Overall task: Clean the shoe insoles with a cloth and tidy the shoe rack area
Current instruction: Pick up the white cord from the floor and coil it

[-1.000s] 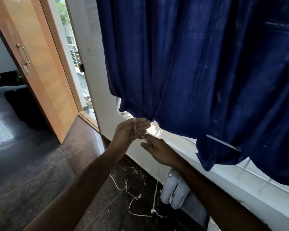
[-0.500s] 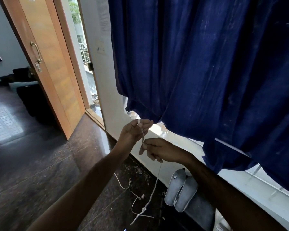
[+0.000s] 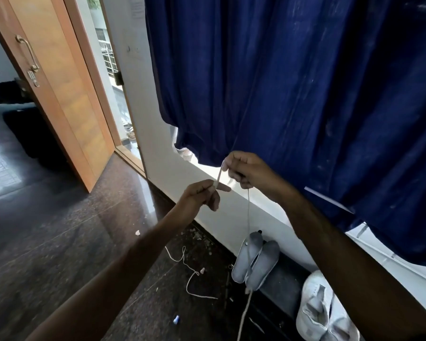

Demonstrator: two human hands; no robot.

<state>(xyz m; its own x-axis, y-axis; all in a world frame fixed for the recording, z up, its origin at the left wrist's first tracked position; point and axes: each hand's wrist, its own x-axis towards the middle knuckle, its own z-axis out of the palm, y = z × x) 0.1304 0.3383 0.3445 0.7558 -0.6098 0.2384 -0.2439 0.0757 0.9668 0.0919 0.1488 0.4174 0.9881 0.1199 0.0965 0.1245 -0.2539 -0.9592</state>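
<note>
While the left hand (image 3: pixel 203 196) pinches the lace (image 3: pixel 248 217) low, right hand (image 3: pixel 246 171) pinches it higher; rest hangs w/ end prob. near insoles (image 3: pixel 255 263) by the wall.

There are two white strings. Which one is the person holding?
The string hanging down past the grey insoles, pinched by the left hand and right hand. The other string lies loose on the floor.
</note>
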